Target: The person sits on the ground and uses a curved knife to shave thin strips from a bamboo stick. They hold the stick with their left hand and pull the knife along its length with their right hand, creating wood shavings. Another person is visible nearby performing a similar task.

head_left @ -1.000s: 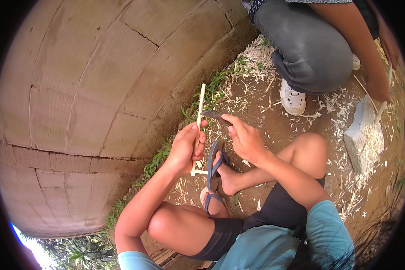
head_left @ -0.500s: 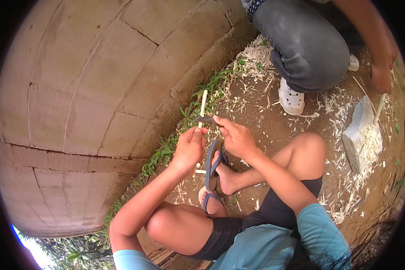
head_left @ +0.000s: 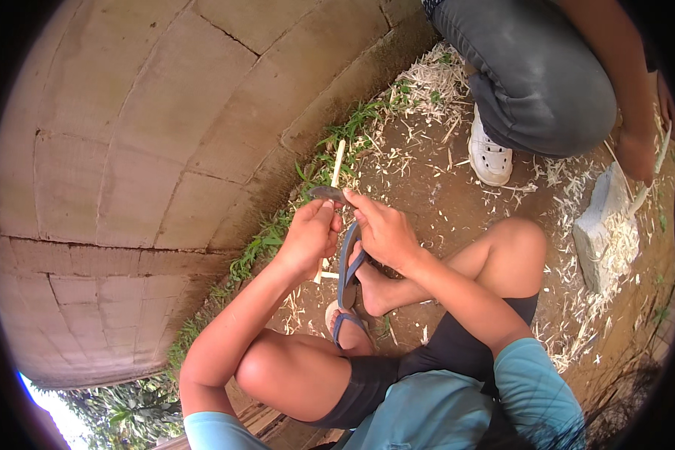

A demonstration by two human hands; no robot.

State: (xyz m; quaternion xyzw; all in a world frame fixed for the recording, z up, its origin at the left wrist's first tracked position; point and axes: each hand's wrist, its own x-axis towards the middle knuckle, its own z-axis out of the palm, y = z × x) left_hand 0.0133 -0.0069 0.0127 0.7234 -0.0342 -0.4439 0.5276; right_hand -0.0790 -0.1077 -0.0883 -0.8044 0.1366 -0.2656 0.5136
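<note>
My left hand (head_left: 310, 234) is closed round a pale, peeled wooden stick (head_left: 339, 161), which points up and away past the fist. A short length of it shows below the hand. My right hand (head_left: 385, 234) grips a small dark knife with a curved blade (head_left: 327, 194); the fingers cover its handle. The blade lies across the stick just above my left thumb, and both hands are close together over my sandalled feet.
A block wall (head_left: 150, 135) rises on the left, with grass (head_left: 261, 247) along its base. At upper right a person in grey trousers (head_left: 532, 75) and white clogs (head_left: 490, 154) crouches by a grey stone block (head_left: 601, 225). Pale wood shavings (head_left: 435, 79) litter the ground.
The knife has slid down the stick toward my left thumb, and my right hand has come closer to the left. The other person's hand has shifted slightly lower beside the stone.
</note>
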